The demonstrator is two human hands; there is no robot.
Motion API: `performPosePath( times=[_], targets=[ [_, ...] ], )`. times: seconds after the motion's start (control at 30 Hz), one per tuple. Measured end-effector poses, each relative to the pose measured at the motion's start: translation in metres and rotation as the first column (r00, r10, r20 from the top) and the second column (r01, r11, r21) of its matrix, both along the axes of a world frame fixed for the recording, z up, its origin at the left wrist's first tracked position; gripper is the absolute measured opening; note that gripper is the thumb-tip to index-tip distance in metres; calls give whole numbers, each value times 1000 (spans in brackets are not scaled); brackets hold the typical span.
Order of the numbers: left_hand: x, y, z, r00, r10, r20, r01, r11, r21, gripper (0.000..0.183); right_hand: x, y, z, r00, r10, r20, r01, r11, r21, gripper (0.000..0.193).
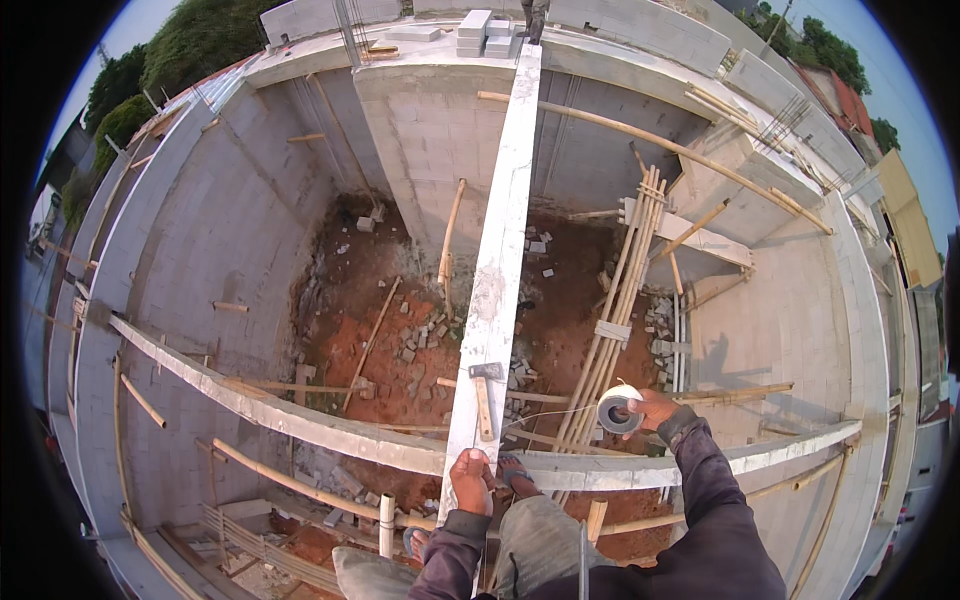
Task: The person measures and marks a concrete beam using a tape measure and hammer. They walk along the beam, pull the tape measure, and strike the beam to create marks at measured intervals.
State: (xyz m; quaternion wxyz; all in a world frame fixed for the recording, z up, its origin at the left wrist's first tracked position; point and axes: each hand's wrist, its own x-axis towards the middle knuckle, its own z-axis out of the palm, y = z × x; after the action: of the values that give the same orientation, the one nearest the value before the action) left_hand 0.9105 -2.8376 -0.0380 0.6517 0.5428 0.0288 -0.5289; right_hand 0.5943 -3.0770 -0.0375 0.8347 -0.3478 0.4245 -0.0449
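My right hand (655,410) is closed round a spool of string (609,402), held out over the pit to the right of a narrow concrete beam (508,215). A thin pale string (556,413) runs from the spool leftward to the beam, near my left hand (470,480). The fingertips of that hand are pinched together low over the beam's top; what is between them is too small to make out. Just beyond them, a hammer (484,405) with a wooden handle lies lengthwise on the beam, its dark head at the far end.
My sandalled feet (516,474) are at the beam, where a cross beam (610,470) meets it. Deep below lies reddish soil with rubble (425,335). Bamboo poles (622,290) lean at the right. Blocks (484,32) and another person's legs (534,18) are at the far end.
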Motion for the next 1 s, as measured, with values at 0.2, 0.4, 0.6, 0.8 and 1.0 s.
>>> performPosePath(
  times=[0.2,0.4,0.6,0.8,1.0],
  targets=[
    [4,7,9,999,-29,23,29,999,-18,29,-42,-135,72,931,-356,84,360,850,-385,71],
    [-17,3,25,998,-40,-38,37,997,-61,28,-21,-231,121,936,-350,26,281,703,-654,74],
    [38,33,7,978,201,-51,-204,978,-41,30,-48,-256,173,881,-460,-110,290,710,-641,71],
    [22,28,43,994,109,-3,-109,993,-49,30,-74,-276,164,568,-823,9,656,446,-609,69],
    [-40,27,89,778,-560,285,594,804,-42,22,-36,-257,35,521,-854,1,756,460,-466,48]
  ],
)
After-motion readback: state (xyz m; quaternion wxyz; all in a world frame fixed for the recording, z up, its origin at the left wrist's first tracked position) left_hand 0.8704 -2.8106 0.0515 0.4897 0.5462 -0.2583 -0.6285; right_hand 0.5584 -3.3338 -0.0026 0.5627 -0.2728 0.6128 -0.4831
